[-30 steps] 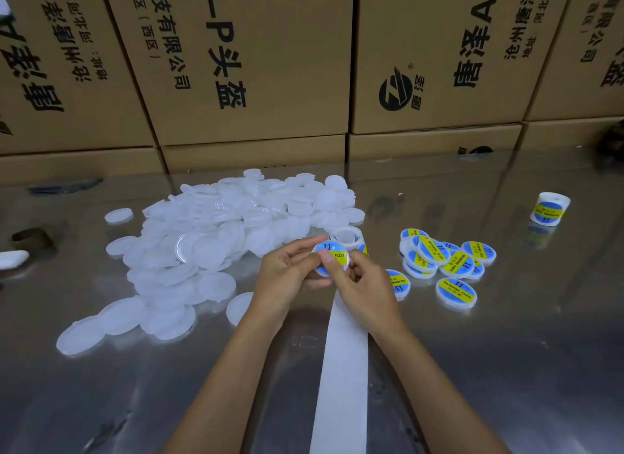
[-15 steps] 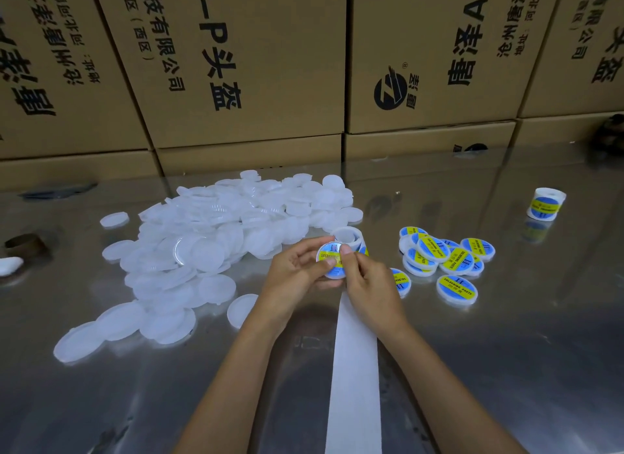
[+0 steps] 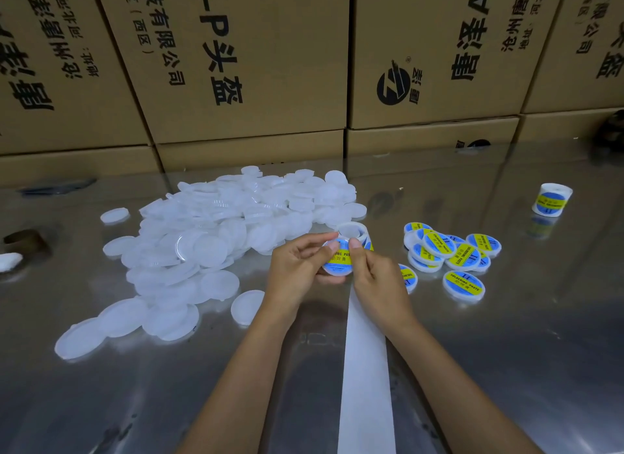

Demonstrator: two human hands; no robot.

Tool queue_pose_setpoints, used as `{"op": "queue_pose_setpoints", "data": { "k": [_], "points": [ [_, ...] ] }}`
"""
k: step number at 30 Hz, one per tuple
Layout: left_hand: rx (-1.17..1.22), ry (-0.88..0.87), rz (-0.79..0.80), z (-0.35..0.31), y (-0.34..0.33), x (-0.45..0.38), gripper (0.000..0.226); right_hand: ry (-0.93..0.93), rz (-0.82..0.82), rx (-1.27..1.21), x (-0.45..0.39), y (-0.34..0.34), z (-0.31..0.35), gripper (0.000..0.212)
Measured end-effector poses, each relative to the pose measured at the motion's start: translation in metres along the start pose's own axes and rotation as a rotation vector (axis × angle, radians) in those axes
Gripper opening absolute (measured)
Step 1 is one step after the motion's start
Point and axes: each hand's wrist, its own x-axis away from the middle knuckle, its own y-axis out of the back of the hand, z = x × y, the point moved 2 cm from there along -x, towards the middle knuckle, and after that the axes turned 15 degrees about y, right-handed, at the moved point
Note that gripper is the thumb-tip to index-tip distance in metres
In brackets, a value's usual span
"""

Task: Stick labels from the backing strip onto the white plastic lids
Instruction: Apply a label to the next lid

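Observation:
My left hand [image 3: 297, 267] grips a white plastic lid [image 3: 336, 262] that carries a blue and yellow label. My right hand [image 3: 374, 278] holds the lid's right side, its thumb pressing on the label. Just behind the lid stands the label roll [image 3: 353, 232], and its bare white backing strip [image 3: 366, 369] runs from my hands toward me. A big heap of plain white lids [image 3: 216, 237] lies to the left. Several labelled lids [image 3: 449, 254] lie in a cluster to the right.
A second label roll [image 3: 552, 200] stands at the far right on the shiny metal table [image 3: 506, 352]. Stacked cardboard boxes [image 3: 243, 65] wall off the back. A brown tape core [image 3: 25, 240] and a white scrap [image 3: 8, 261] sit at the left edge.
Both hands stay on the labelled lid; my right thumb has slid across the label, pressing it down. The view has shifted slightly.

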Motion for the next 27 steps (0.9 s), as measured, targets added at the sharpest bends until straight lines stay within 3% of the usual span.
{"op": "queue_pose_setpoints", "data": {
  "k": [11, 23, 27],
  "points": [
    [0.055, 0.027, -0.005, 0.0009, -0.0037, -0.0056, 0.015, -0.052, -0.009, 0.010, -0.0027, -0.0014, -0.0036, 0.057],
    [0.017, 0.078, 0.326, 0.0027, -0.0024, -0.0071, 0.047, -0.060, -0.080, -0.020, -0.0051, 0.0019, -0.0075, 0.056],
    [-0.012, 0.053, 0.280, 0.0032, -0.0030, -0.0070, 0.050, -0.064, -0.092, -0.061, -0.0052, 0.0023, -0.0070, 0.057]
  ]
}}
